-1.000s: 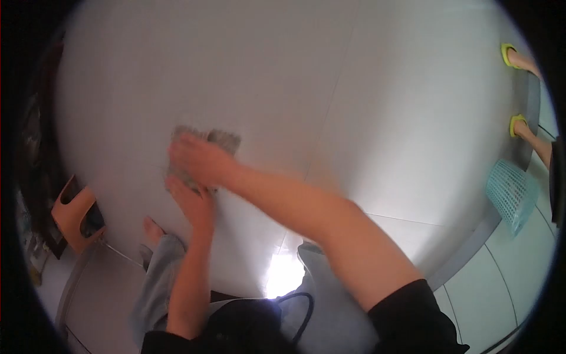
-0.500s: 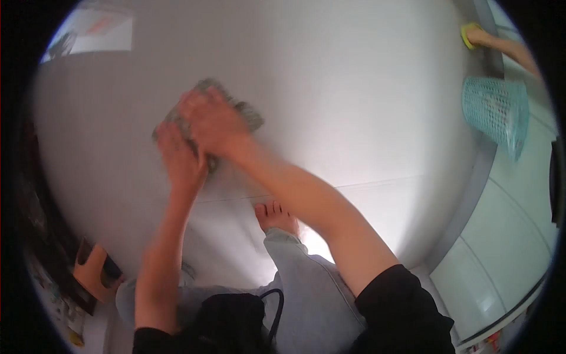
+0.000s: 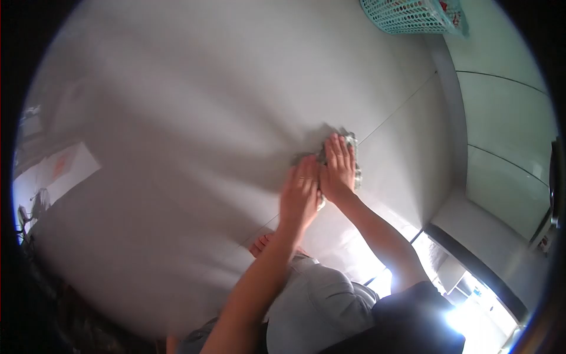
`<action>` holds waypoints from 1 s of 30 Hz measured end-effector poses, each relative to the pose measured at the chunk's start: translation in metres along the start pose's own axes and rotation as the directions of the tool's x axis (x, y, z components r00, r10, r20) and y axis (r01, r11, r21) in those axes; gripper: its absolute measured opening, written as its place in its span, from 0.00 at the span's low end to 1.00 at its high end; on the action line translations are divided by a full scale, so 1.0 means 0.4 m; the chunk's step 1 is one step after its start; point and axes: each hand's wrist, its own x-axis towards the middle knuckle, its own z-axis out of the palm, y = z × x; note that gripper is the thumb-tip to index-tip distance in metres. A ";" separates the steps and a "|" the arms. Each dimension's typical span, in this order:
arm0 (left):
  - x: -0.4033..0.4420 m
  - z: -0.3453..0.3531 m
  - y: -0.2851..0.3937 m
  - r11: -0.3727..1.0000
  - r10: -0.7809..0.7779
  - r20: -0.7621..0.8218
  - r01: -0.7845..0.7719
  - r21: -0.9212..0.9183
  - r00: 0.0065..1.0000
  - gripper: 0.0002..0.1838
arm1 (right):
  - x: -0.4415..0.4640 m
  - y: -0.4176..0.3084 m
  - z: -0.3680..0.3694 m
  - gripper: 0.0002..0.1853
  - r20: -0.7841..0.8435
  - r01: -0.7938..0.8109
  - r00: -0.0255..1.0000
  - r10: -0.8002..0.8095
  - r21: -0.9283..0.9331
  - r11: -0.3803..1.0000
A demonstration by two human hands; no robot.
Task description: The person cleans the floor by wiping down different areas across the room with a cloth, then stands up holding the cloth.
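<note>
A crumpled grey-green cloth (image 3: 358,176) lies on the pale floor, largely covered by my two hands. My right hand (image 3: 339,171) presses flat on its right part, with the fingers stretched out. Close beside it, my left hand (image 3: 299,192) lies with straight fingers over the cloth's left part; a ring shows on one finger. The thumbs are near each other, and the cloth under both palms is hidden.
A light blue perforated basket (image 3: 407,16) with things in it stands at the upper right, by pale green cabinet panels (image 3: 501,109). My bare foot (image 3: 261,243) is just below my left hand. Bright light comes through a doorway (image 3: 466,283) at lower right.
My hands and the cloth have shifted right across the floor. The view has turned: the basket sits higher, the doorway shows, and another person's hand with a yellow thing has left view.
</note>
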 end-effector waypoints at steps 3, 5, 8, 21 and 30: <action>0.005 -0.171 -0.163 0.981 -0.196 -0.001 0.196 -0.005 0.981 0.46 | 0.173 -0.183 -0.061 0.38 0.198 0.167 0.967 -0.161 -0.011 0.986; -0.032 -0.247 -0.334 0.961 -0.242 -0.173 0.261 0.095 0.955 0.50 | 0.279 -0.353 -0.016 0.39 0.121 0.369 0.923 -0.365 -0.009 0.929; -0.186 -0.366 -0.569 0.781 -0.479 -0.284 0.551 0.294 0.830 0.48 | 0.375 -0.690 0.050 0.36 -0.149 0.622 0.782 -0.606 0.254 0.741; -0.776 -0.190 -0.479 0.200 -0.895 -0.431 0.968 -0.150 0.118 0.37 | 0.044 -1.146 0.282 0.29 -0.182 0.812 0.219 -0.959 0.578 0.076; -0.253 -0.332 -0.640 0.785 -0.482 -0.801 0.581 -0.214 0.356 0.24 | 0.341 -0.800 0.166 0.35 -0.095 0.891 0.415 -0.905 0.245 0.383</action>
